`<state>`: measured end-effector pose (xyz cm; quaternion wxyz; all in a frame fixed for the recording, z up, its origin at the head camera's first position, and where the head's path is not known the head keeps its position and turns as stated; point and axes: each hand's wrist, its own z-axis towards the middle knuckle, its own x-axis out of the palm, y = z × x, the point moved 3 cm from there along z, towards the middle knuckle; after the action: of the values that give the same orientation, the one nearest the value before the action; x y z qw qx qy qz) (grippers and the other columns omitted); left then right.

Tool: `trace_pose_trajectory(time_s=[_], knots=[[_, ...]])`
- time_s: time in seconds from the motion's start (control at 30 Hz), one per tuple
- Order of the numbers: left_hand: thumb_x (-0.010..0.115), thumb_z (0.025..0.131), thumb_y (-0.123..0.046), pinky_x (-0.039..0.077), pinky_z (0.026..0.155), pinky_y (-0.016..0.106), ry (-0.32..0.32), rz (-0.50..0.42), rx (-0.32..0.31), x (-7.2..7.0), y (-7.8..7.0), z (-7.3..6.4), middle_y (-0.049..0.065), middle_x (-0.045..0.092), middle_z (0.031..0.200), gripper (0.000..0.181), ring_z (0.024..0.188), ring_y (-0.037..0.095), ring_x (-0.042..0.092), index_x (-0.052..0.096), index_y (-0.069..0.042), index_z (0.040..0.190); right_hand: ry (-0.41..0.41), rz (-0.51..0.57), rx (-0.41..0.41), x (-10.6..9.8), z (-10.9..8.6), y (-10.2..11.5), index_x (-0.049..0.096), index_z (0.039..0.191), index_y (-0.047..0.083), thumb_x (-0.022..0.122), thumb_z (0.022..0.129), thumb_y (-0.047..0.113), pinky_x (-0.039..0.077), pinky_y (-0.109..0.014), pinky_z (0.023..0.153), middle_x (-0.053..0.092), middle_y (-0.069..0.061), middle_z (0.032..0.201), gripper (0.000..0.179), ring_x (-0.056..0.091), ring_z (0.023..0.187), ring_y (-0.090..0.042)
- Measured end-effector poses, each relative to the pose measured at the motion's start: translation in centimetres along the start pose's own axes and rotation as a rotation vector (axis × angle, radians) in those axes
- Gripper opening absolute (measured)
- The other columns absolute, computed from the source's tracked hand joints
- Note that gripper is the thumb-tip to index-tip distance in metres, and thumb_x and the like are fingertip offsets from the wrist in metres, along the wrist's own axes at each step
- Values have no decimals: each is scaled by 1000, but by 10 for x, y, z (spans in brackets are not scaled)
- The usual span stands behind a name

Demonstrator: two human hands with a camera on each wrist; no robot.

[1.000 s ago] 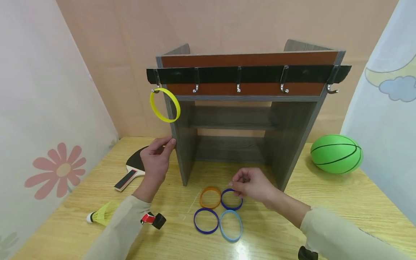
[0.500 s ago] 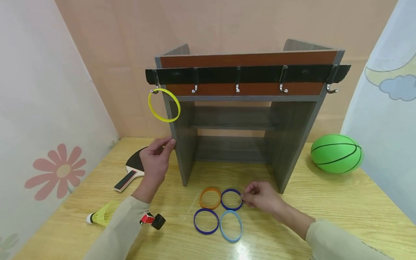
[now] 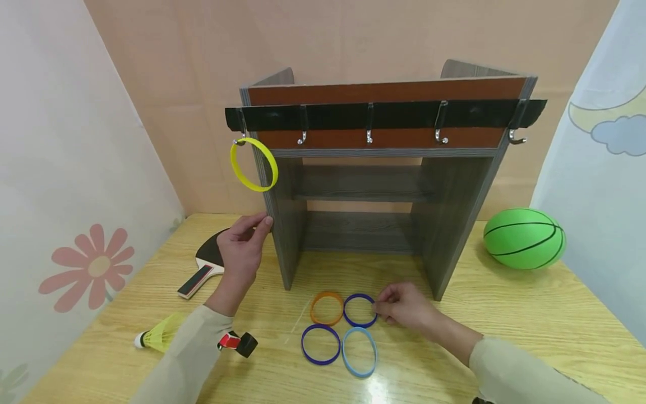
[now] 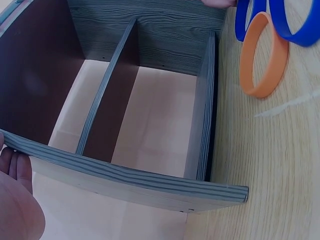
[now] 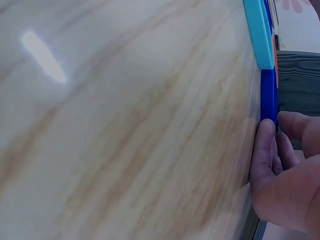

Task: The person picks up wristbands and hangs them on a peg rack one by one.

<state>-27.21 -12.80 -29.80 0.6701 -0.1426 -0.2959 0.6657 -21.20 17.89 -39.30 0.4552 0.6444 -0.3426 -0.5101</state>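
My left hand (image 3: 241, 242) grips the front edge of the left side panel of a grey wooden shelf (image 3: 275, 224), thumb in front and fingers behind, as the left wrist view also shows. Down on the table, my right hand (image 3: 407, 307) pinches the right side of a dark blue wristband (image 3: 360, 326) between thumb and fingertips. Beside that band lie an orange wristband (image 3: 327, 323), a second dark blue wristband (image 3: 321, 363) and a light blue wristband (image 3: 359, 375). From the leftmost metal hook (image 3: 239, 142) hangs a yellow wristband (image 3: 275, 168).
A black strip (image 3: 335, 116) with several hooks runs across the shelf's top front. Left of the shelf lie a table tennis paddle (image 3: 195, 280) and a yellow shuttlecock (image 3: 160, 333), partly behind the left arm. A green ball (image 3: 524, 238) sits at the right.
My right hand has moved down and to the right, from above the dark blue wristband to its right side. The left hand has stayed on the panel.
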Motion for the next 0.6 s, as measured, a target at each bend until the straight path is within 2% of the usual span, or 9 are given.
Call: trace_pose_trajectory(time_s=[0.17,0.37,0.6], knots=[[65,82,14,44,53,16,-14,-9,-2,0,1,1,5,67,78,11,61,9,58,67,17,92,11,-15,10,0,2,1,61,86,-4,70,84,8,53,-32,59,61,-9,71,15,60,64,-19],[61,80,21,46,56,15,-15,-23,3,-1,2,1,3,67,78,12,61,7,59,65,19,92,3,-41,31,2,6,4,59,81,-4,71,83,8,51,-30,55,60,-9,66,16,57,58,-16],[65,82,13,46,56,17,-10,-31,17,2,3,0,2,67,79,11,63,10,59,66,17,92,-1,-69,73,1,9,5,59,82,-4,72,82,9,51,-30,53,61,-10,67,18,58,55,-17]])
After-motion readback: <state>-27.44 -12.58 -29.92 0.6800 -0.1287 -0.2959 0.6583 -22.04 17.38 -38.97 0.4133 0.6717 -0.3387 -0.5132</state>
